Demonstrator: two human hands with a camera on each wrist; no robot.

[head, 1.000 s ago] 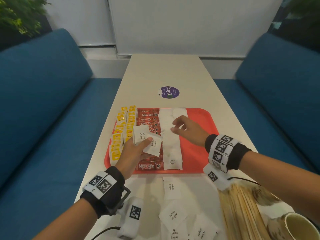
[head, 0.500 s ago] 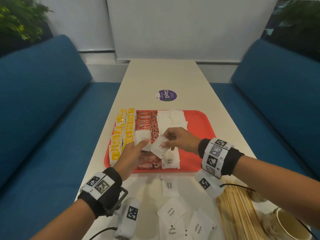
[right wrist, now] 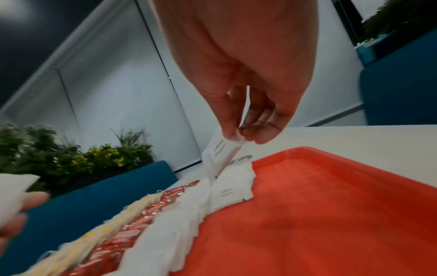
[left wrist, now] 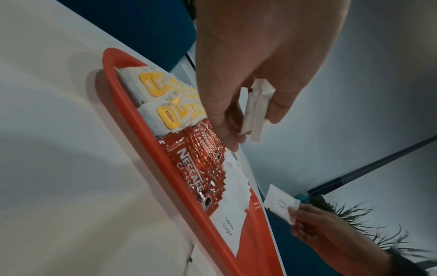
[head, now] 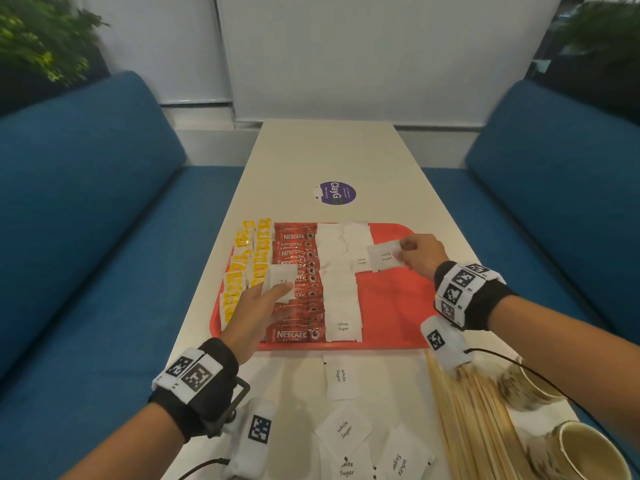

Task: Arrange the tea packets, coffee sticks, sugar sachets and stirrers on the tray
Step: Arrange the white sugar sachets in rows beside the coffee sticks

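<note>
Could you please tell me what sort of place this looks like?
Probably an office pantry or café booth: blue bench sofas flank a narrow table, with potted plants behind.

Both bare forearms are wearing black wristbands (head: 485, 303) carrying white fiducial-marker tiles; white tagged camera pods (head: 254, 434) with black cables are hanging beneath.

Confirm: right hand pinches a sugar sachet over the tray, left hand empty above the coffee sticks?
Not quite. The left hand is not empty: it holds sugar sachets above the coffee sticks, as the left wrist view shows. The rest stands: the right hand pinches a sugar sachet over the tray.
</note>
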